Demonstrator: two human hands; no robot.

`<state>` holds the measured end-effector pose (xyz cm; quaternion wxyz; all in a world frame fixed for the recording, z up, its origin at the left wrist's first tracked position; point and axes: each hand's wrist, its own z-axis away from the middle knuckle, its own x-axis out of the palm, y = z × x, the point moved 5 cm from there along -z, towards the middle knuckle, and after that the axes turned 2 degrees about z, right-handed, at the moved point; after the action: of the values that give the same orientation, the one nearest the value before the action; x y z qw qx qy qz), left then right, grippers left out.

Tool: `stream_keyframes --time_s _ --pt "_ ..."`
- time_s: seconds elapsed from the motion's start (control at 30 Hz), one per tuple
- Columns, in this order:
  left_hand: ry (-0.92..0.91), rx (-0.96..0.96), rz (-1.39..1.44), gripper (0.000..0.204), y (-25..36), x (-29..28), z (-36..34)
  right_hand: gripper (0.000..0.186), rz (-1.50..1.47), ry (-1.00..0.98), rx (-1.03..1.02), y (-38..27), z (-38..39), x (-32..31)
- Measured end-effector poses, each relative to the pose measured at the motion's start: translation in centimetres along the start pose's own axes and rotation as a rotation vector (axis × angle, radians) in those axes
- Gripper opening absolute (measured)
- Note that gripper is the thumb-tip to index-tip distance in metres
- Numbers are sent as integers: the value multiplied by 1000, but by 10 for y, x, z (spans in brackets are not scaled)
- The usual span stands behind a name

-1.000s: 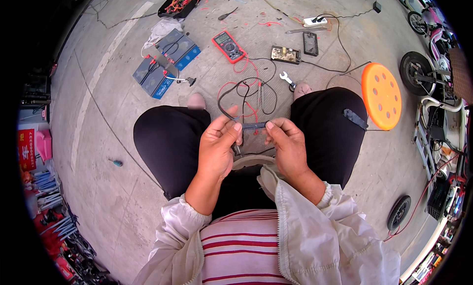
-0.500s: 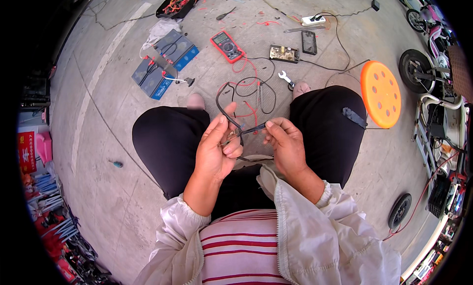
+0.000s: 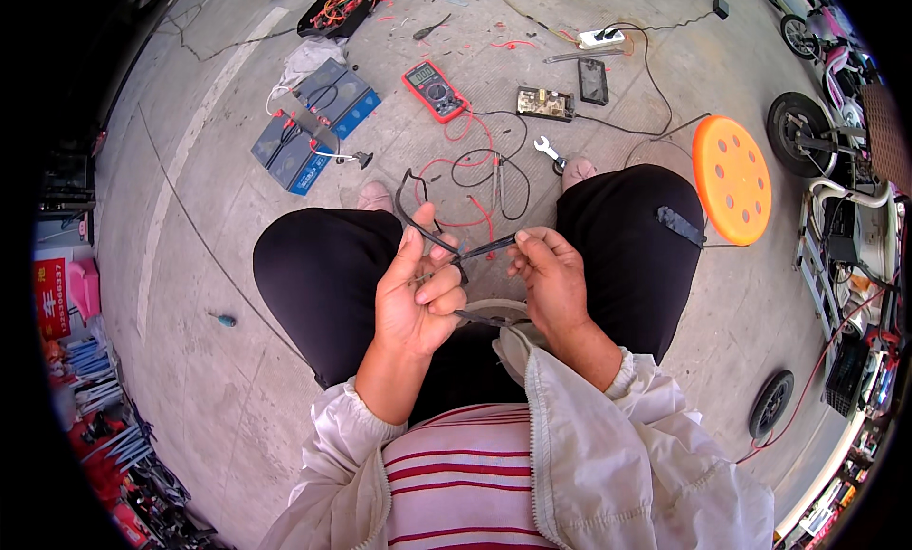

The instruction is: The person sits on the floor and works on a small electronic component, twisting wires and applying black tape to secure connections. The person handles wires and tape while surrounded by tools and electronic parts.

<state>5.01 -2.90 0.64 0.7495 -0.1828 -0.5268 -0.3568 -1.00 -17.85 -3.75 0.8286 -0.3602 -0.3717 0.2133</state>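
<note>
A black cable (image 3: 403,208) loops up beyond my left hand (image 3: 416,293), whose curled fingers grip it between my knees. Further right, the thumb and fingertips of my right hand (image 3: 556,282) pinch a dark length of the cable, stretched between both hands. Thin strands cross near the left fingertips, too small to make out. Another dark piece of cable trails below the left hand toward my lap. On the floor ahead lies a red multimeter (image 3: 435,90) with red and black test leads (image 3: 493,175), apart from my hands.
Blue batteries (image 3: 328,123) sit ahead left. An opened charger with its circuit board (image 3: 545,103), a black case half (image 3: 593,81), a wrench (image 3: 547,151) and a white power strip (image 3: 600,39) lie ahead right. An orange stool (image 3: 731,180) stands right; a screwdriver (image 3: 224,319) lies left.
The cable loop over my left hand has swung left and lower. My left fingers have shifted and turned on the cable; the right hand stays nearly in place.
</note>
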Motion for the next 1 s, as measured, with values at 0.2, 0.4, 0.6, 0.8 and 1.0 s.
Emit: stream_keyframes --time_s 0.2,0.4,0.6,0.8,1.0 --pt "-40 13 55 28 0 -1 2 9 -34 5 7 1 -2 -4" --pt "-103 21 173 26 3 -4 4 9 -63 129 58 4 -5 -15" --pt "-361 376 46 31 100 50 36 8 -43 116 63 -3 -12 -28" --pt "99 354 -383 47 47 28 10 12 -147 -245 44 -36 13 1" --pt "16 72 -822 70 -8 41 -4 13 103 -239 0 -91 45 5"
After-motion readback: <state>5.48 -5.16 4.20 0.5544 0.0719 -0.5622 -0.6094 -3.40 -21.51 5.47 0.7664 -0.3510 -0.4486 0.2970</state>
